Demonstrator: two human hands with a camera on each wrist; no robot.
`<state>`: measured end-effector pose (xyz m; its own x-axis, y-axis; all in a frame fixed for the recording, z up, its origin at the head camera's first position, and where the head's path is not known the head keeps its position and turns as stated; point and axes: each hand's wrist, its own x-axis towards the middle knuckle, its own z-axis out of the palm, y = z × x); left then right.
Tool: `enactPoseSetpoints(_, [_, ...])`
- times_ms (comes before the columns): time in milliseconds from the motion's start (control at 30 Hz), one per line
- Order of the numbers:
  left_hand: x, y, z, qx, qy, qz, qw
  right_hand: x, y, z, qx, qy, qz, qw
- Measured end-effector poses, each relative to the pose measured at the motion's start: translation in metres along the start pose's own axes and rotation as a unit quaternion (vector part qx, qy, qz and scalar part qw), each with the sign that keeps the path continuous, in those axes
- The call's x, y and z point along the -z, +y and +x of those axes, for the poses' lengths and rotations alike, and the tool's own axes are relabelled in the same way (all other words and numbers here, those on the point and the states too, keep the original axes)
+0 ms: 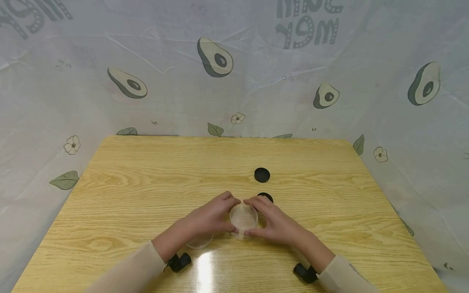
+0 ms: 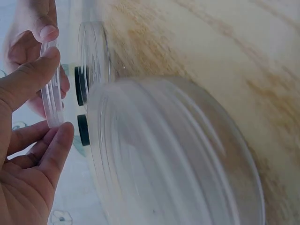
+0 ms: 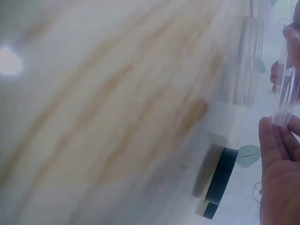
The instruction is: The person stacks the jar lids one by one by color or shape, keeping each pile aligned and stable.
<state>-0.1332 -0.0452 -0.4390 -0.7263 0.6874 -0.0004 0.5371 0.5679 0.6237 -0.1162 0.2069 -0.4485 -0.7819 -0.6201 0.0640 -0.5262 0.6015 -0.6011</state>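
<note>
Between my two hands is a round, shallow clear petri dish, held level above the table. My left hand grips its left edge with thumb and fingers. On the opposite edge, my right hand pinches it the same way. A second clear dish sits on the table below and beyond the held one in the left wrist view. Close under my left wrist stands more clear round dishware, mostly covered by the hand in the head view and large in the left wrist view.
Two black round discs lie past my hands: one farther back, the other partly behind my right fingers. The wooden table ends at a printed cloth backdrop. Light glares on the table near its front.
</note>
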Motion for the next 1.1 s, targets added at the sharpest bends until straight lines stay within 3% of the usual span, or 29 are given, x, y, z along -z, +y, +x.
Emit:
enactPoseSetpoints(233, [-0.0051,0.0017,-0.0019,0.001,-0.020,-0.002,0.9998,-0.0036,0.0004,-0.0059,0.014,-0.008,0.005,0.9999])
enactPoseSetpoints(567, [-0.0088,0.0052,-0.0024,0.025,-0.038,0.020,0.9988,-0.0050,-0.0043,-0.0071,-0.027,-0.035,0.006,0.9990])
enactPoseSetpoints(1100, [-0.0106,0.0091,-0.0035,0.028,-0.039,0.059,0.9971,-0.0063,-0.0068,-0.0065,-0.013,-0.037,-0.025,0.9989])
